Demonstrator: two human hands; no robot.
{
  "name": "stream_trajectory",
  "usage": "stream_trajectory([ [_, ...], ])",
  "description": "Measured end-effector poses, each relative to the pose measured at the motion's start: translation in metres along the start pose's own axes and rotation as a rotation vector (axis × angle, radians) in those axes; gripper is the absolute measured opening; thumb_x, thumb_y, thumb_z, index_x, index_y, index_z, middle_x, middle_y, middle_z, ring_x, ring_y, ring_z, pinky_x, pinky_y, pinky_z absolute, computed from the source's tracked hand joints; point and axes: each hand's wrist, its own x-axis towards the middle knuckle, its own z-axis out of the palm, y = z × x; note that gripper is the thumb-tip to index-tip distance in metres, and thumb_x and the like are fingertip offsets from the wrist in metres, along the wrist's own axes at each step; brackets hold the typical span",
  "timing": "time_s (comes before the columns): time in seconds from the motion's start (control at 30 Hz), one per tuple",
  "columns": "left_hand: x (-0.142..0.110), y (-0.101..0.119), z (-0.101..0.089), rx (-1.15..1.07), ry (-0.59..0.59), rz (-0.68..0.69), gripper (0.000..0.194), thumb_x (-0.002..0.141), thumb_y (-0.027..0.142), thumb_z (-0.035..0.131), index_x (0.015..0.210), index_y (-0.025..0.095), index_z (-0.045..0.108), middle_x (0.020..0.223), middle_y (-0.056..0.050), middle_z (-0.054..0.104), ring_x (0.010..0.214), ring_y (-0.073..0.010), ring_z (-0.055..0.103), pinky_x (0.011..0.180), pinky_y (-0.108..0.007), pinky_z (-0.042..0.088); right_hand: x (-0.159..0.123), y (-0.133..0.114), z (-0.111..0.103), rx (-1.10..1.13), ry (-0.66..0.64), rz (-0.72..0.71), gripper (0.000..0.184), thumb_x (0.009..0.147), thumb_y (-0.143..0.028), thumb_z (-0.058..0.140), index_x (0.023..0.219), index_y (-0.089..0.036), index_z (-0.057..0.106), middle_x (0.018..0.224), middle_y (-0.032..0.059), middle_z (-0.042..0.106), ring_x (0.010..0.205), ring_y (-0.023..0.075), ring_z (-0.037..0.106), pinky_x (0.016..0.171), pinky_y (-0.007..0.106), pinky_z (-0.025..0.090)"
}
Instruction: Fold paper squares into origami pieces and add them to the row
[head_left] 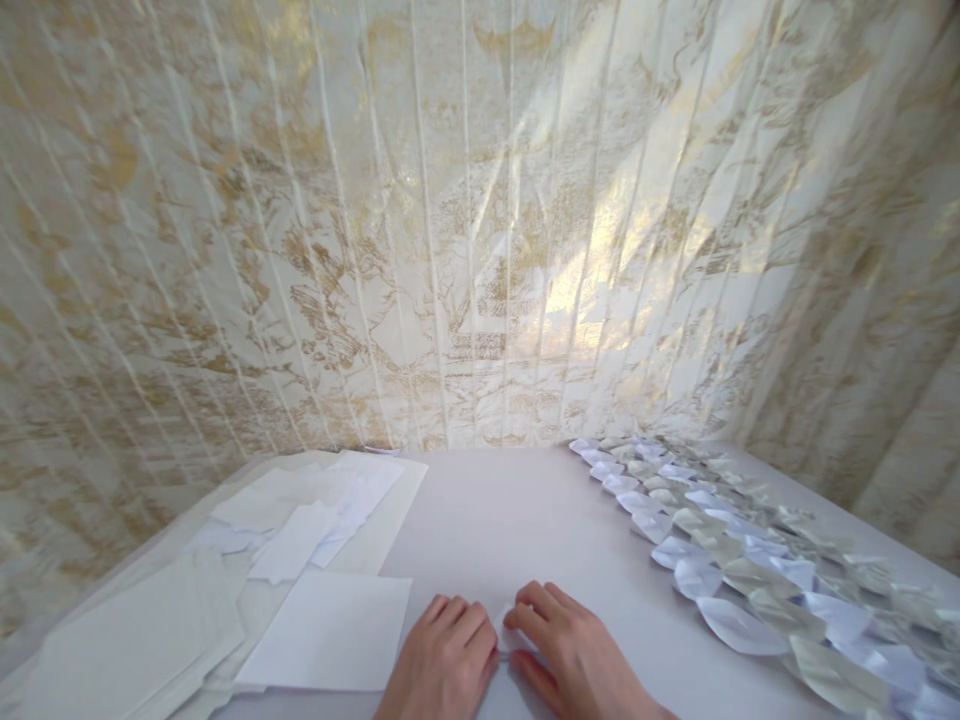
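Observation:
Close together at the bottom centre of the head view, my left hand (444, 655) and my right hand (564, 650) work on a small piece of white paper (504, 628). The left hand's fingers are curled and pressed down at the paper's left side. On its right side, the right hand's fingers and thumb bend around the paper. Most of the piece is hidden under the fingers, so its shape cannot be made out. Just left of my left hand lies a flat white square sheet (330, 632).
Stacks of white paper (135, 630) and torn pieces (296, 540) cover the table's left side. Rows of folded, leaf-shaped white and cream papers (739, 625) spread along the right. A white-and-gold patterned curtain (465, 250) hangs behind the pale table (495, 510).

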Motion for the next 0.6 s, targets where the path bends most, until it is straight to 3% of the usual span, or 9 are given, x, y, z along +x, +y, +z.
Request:
stream_trajectory([
  [0.13,0.004,0.0,-0.003,0.089,0.141,0.042,0.024,0.087,0.0,0.046,0.076,0.019,0.056,0.074,-0.001,0.063,0.065,-0.0188,0.058,0.064,-0.033,0.041,0.003,0.0,0.003,-0.107,0.063,-0.05,0.021,0.079,-0.005,0.067,0.089,-0.023,0.063,0.092,-0.0003,0.069,0.079,0.0179,0.064,0.069,0.026,0.041],
  [0.3,0.016,0.007,-0.012,0.092,0.381,0.102,0.031,0.091,0.0,0.037,0.072,0.019,0.053,0.068,0.001,0.06,0.066,-0.0169,0.057,0.074,-0.035,0.04,0.005,0.001,0.01,-0.275,0.151,-0.161,0.019,0.077,-0.006,0.068,0.08,-0.022,0.056,0.077,-0.0012,0.066,0.061,0.0161,0.058,0.055,0.028,0.032],
  [0.37,0.019,0.013,-0.015,0.012,0.421,0.125,0.026,0.091,0.003,0.038,0.078,0.02,0.054,0.074,0.0,0.063,0.074,-0.0186,0.06,0.078,-0.036,0.042,0.005,0.003,0.006,-0.271,0.191,-0.147,0.019,0.076,-0.008,0.067,0.076,-0.022,0.055,0.075,-0.0005,0.066,0.064,0.0172,0.058,0.054,0.028,0.031],
  [0.4,0.02,0.015,-0.016,-0.055,0.386,0.107,0.018,0.091,0.007,0.043,0.086,0.021,0.054,0.084,-0.002,0.065,0.081,-0.0202,0.062,0.08,-0.036,0.043,0.005,0.004,0.002,-0.258,0.206,-0.127,0.018,0.075,-0.007,0.065,0.075,-0.022,0.055,0.074,-0.0002,0.066,0.065,0.0178,0.059,0.055,0.028,0.031],
  [0.43,0.019,0.018,-0.016,-0.156,0.362,0.057,0.009,0.091,0.014,0.049,0.095,0.022,0.053,0.093,-0.004,0.065,0.086,-0.0214,0.062,0.079,-0.035,0.045,0.004,0.005,-0.003,-0.233,0.216,-0.108,0.018,0.074,-0.006,0.062,0.075,-0.022,0.055,0.073,-0.0002,0.066,0.066,0.0181,0.059,0.055,0.027,0.031],
  [0.5,0.016,0.022,-0.01,-0.418,0.305,-0.153,0.031,0.088,0.027,0.059,0.113,0.023,0.043,0.105,-0.007,0.061,0.086,-0.0211,0.062,0.074,-0.033,0.05,0.002,0.006,-0.013,-0.126,0.217,-0.071,0.02,0.076,-0.003,0.054,0.08,-0.023,0.058,0.071,-0.0011,0.067,0.064,0.0169,0.059,0.055,0.026,0.032],
  [0.6,0.01,0.026,0.01,-0.806,0.169,-0.461,0.048,0.086,0.038,0.059,0.122,0.026,0.029,0.091,0.001,0.057,0.064,-0.0139,0.056,0.058,-0.025,0.046,0.0,0.003,-0.021,0.173,0.198,-0.01,0.022,0.085,-0.008,0.044,0.09,-0.022,0.06,0.069,-0.0025,0.067,0.056,0.0139,0.058,0.055,0.023,0.036],
])
